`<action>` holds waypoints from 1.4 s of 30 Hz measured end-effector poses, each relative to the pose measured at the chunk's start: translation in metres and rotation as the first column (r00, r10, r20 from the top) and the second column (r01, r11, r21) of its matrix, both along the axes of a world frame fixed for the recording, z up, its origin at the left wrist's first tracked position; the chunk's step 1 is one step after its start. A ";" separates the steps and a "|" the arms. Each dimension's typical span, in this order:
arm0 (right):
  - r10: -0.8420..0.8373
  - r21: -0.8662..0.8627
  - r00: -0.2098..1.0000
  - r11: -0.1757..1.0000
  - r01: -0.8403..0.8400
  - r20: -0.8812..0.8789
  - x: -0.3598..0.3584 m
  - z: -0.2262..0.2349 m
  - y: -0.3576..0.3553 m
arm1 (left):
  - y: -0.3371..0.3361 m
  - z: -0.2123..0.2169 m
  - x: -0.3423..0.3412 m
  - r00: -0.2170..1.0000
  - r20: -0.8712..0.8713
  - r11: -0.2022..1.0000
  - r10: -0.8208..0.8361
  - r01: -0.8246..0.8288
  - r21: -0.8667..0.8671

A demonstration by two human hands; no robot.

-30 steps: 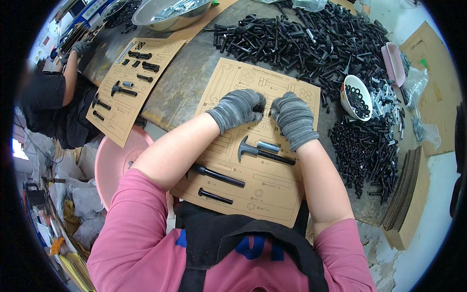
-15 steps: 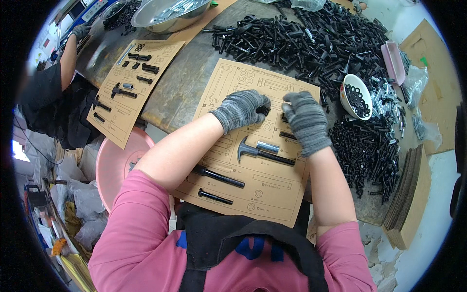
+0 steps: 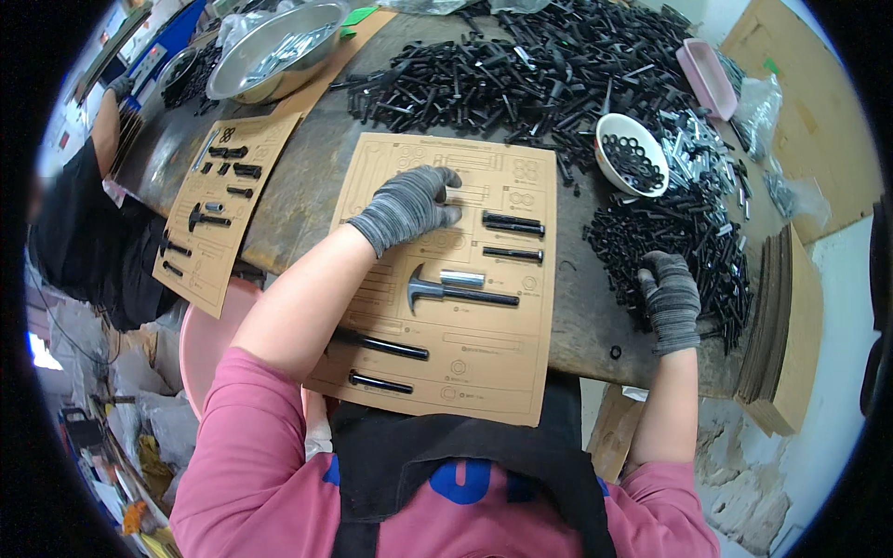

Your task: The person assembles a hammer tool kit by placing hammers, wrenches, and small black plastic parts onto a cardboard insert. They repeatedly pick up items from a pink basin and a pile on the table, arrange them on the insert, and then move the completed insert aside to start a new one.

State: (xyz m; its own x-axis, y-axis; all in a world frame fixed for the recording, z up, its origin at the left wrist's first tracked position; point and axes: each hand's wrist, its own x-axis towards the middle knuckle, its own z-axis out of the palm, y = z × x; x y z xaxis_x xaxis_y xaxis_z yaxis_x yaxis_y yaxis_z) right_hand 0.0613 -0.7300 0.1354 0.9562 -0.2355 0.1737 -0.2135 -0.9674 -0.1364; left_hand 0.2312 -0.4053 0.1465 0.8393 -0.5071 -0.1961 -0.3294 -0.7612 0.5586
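A brown cardboard sheet [image 3: 493, 363] with printed outlines lies in front of me on the table. On it lie a small black hammer [image 3: 446, 293], a short silver cylinder [image 3: 462, 277], three black bolts [image 3: 512, 223] at the upper right and two long black rods [image 3: 383, 347] at the lower left. My left hand [image 3: 409, 205], in a grey knit glove, rests flat on the upper part of the sheet. My right hand [image 3: 670, 298], also gloved, reaches into a heap of small black parts [image 3: 693, 232] at the right; its fingers curl down into the heap.
A big pile of black bolts [image 3: 521, 65] covers the far table. A white bowl [image 3: 631, 153] holds black rings, a pink tray [image 3: 704, 70] and a steel bowl [image 3: 270, 46] stand beyond. Another person at the left works beside a second sheet [image 3: 219, 205]. Stacked cardboard [image 3: 786, 335] stands at the right.
My right hand left the sheet and swung right, down into the heap of small black parts. My left hand stayed on the upper part of the sheet.
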 end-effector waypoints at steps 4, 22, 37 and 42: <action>-0.088 -0.084 0.993 0.993 0.082 -0.075 0.000 -0.002 -0.011 | -0.041 0.006 -0.004 0.972 0.213 0.992 -0.096 0.112 -0.061; 0.116 -0.053 0.952 0.989 -0.136 -0.284 0.010 0.004 -0.001 | -0.187 -0.009 -0.032 0.808 0.161 0.807 -0.566 0.503 0.310; 0.090 0.242 0.992 0.964 -0.109 0.091 0.008 0.010 -0.013 | -0.170 0.000 -0.026 0.910 0.089 0.894 -0.405 0.415 -0.168; 0.065 0.252 0.991 0.963 -0.093 0.118 0.012 0.001 -0.013 | -0.147 0.022 -0.031 0.945 -0.095 0.913 -0.314 0.274 -0.301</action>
